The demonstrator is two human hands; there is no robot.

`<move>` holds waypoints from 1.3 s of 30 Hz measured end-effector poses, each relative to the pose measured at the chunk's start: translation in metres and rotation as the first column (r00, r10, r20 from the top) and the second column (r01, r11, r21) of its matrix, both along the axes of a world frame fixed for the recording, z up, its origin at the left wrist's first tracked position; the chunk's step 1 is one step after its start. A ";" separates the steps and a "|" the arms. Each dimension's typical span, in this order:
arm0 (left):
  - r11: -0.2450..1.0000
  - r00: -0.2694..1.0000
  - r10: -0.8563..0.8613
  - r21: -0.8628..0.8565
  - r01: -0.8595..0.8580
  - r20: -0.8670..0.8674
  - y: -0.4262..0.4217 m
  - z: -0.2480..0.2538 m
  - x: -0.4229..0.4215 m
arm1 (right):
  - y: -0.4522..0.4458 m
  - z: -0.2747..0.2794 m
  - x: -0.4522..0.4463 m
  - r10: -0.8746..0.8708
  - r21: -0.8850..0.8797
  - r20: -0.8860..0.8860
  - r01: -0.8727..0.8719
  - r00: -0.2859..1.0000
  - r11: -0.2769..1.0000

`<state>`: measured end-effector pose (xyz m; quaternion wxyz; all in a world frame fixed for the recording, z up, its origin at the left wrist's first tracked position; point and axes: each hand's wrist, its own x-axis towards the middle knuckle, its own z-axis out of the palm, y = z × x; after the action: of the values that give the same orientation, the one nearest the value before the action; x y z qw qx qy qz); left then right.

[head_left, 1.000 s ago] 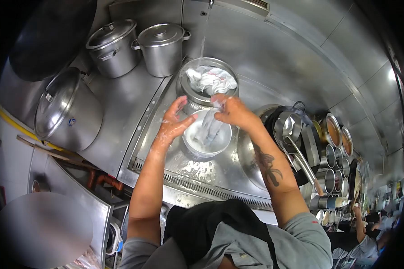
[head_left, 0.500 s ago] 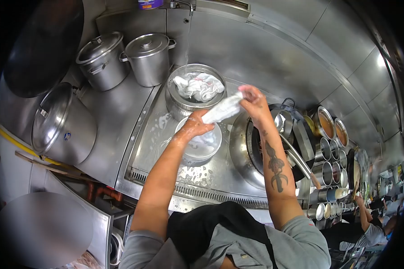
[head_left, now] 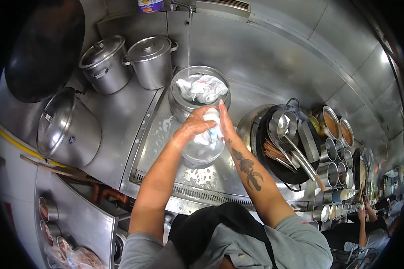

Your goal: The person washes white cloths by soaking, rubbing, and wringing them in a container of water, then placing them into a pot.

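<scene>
A wet white cloth (head_left: 213, 132) is bunched up between my hands, over a bowl (head_left: 201, 154) on the steel worktop. My left hand (head_left: 194, 126) grips it from the left, thumb across the front. On the other side my right hand (head_left: 226, 120) presses against it, fingers fairly straight and pointing away from me. Just behind them stands a round metal pot (head_left: 178, 104) with another white cloth (head_left: 204, 88) lying in it. A thin stream of water from the tap (head_left: 184, 6) falls into this pot.
Lidded steel pots (head_left: 150, 60) stand at the left and back left. At the right a black wok (head_left: 274, 168) holds a strainer, a ladle and a bamboo brush. Metal containers (head_left: 331, 172) line the far right, where another person (head_left: 368, 228) is at work.
The cloth was stretched between my hands with the right one higher up. My right hand has come down and left, and the cloth is now gathered between both palms.
</scene>
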<state>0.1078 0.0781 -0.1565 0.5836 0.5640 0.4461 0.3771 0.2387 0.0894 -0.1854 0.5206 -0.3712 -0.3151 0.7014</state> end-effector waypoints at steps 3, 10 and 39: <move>0.945 0.935 0.320 -0.118 -0.304 0.154 0.000 -0.011 0.004 | 0.007 -0.034 -0.013 -0.056 0.088 0.178 0.041 0.982 0.995; 0.744 0.500 0.661 -0.402 -0.534 0.560 -0.004 -0.073 0.018 | -0.031 -0.021 -0.023 0.071 0.088 0.312 -0.103 0.948 0.991; 0.848 0.463 -0.357 0.075 0.525 0.811 0.027 -0.026 -0.006 | -0.052 -0.015 0.000 0.531 0.042 -0.461 -0.580 0.711 0.814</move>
<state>0.1020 0.1047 -0.1827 0.8467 0.3716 0.0061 0.3809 0.2392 0.0377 -0.2008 0.3236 -0.1125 -0.2444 0.9071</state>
